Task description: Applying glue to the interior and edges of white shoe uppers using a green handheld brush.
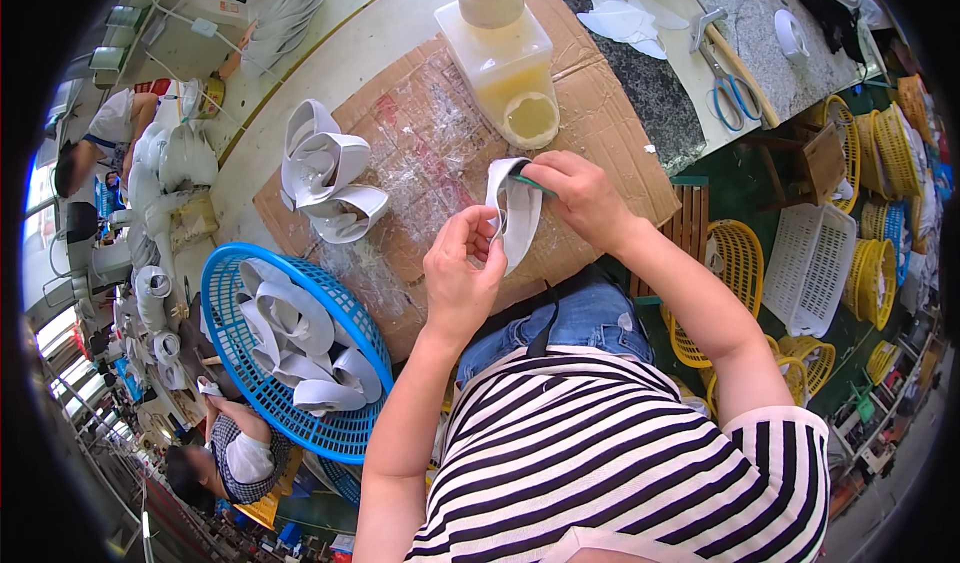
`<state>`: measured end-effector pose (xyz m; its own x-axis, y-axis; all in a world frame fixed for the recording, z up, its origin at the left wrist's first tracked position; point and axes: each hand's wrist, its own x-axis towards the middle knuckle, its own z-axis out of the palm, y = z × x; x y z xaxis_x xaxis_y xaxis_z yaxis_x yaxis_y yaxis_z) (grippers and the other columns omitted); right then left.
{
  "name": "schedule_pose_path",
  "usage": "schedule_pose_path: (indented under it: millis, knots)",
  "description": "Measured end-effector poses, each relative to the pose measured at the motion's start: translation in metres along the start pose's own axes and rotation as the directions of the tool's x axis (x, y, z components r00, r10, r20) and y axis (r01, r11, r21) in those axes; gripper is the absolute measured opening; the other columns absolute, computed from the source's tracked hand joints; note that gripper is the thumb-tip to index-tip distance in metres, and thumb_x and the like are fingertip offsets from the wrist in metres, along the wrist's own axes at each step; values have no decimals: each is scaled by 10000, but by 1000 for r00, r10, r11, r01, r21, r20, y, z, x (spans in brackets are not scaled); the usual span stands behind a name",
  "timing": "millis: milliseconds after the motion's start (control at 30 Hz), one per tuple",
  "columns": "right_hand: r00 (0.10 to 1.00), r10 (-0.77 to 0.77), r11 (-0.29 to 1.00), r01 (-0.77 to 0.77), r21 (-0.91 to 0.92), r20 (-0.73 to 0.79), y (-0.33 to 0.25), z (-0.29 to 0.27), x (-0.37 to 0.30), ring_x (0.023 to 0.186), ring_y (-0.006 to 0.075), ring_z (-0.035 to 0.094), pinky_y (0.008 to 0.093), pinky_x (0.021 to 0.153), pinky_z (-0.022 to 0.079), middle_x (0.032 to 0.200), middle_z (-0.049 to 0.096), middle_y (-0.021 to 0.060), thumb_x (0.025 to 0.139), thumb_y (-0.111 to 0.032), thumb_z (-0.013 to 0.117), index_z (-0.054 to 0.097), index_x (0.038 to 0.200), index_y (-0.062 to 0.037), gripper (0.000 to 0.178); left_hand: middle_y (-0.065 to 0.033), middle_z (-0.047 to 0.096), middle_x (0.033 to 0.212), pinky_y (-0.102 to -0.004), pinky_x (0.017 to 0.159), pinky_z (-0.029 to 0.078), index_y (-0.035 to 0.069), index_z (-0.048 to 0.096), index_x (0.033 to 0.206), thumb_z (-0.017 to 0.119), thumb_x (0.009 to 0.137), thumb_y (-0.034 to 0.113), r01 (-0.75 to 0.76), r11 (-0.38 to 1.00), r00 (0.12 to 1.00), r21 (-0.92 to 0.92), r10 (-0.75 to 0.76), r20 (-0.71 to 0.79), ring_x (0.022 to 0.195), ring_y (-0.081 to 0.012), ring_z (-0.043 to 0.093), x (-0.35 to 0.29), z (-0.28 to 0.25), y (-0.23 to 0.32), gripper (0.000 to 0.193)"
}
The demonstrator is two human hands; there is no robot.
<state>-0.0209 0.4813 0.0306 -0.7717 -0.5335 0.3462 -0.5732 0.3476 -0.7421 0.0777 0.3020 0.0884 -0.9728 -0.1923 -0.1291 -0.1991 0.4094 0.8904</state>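
Observation:
A curved white shoe upper [519, 228] is held upright over the near edge of the cardboard. My left hand [462, 263] pinches its left side between thumb and fingers. At its top right edge, my right hand [582, 198] is closed on a thin green tool [537, 185]; its tip is too hidden to tell its kind. Just beyond stands a translucent square bottle [500, 63] of yellowish liquid, with a round opening low on its near side. Several curled white uppers [335, 168] lie stacked at the left of the cardboard.
The stained cardboard sheet [600, 133] covers the worktable. A blue basket [375, 328] of white uppers stands at left. Scissors [735, 98] and a hammer [745, 68] lie at far right. Yellow baskets [735, 253] and a white crate [812, 263] stand to the right. Other people [235, 453] sit at left.

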Motion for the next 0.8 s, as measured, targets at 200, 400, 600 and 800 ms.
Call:
schedule_pose_path:
  millis: [200,400,600,800]
  knots:
    - [979,137,978,-158,133,152,2,0,-4,822,349,643,422,708,516,877,643,148,857,-28,622,657,942,-26,92,-69,622,868,-272,666,514,-2,621,1087,655,780,-48,34,999,999,-26,-34,-14,694,-137,599,-4,1,-7,313]
    - [948,302,942,-313,123,104,-13,13,-28,777,360,628,426,668,504,855,633,159,885,-103,650,659,927,-31,85,-21,608,904,-222,727,496,-4,589,1115,664,829,-52,102,994,994,-38,-104,-40,784,-76,581,-15,-6,-18,300]
    - [751,610,592,-644,484,254,-70,14,-38,659,200,673,321,570,527,788,637,117,956,-129,608,648,939,12,148,-39,592,950,-229,766,493,-8,556,1127,674,850,-30,218,942,958,-254,-256,-128,842,-85,576,-29,-9,-40,302]
    - [662,740,383,-555,739,114,-46,-24,-23,674,124,653,243,588,550,848,684,92,1003,-165,574,627,1043,57,232,-30,583,989,-219,803,476,-10,563,1188,660,866,-30,172,946,960,-274,-223,-168,876,-82,564,-22,-29,-23,337]
